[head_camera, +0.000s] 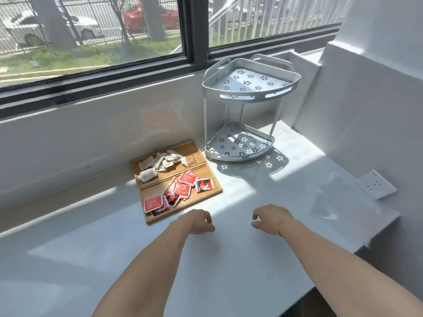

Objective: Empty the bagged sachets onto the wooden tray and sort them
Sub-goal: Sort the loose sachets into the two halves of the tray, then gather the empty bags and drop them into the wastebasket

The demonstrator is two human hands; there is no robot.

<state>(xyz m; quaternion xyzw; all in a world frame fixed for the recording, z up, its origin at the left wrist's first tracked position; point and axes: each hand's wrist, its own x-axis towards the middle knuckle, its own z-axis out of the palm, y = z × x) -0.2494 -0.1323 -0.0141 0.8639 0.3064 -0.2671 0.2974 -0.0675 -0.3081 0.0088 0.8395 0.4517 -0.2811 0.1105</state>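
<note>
Wooden tray (217, 189) lies up-left of both empty, loosely curled hands; left hand (198, 221) is nearer than right hand (271, 219), its long axis running diagonally up-left

arms: both bare right up to the frame edge, no sleeves | left hand (198, 221): no rings or watch | right hand (272, 219): same, nothing worn (wrist looks bare too) | fingers (209, 219): no gloves

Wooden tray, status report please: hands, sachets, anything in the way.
Left hand and right hand empty, over counter. Wooden tray: white sachets far compartment, red sachets near compartment. Nothing blocking.
</note>
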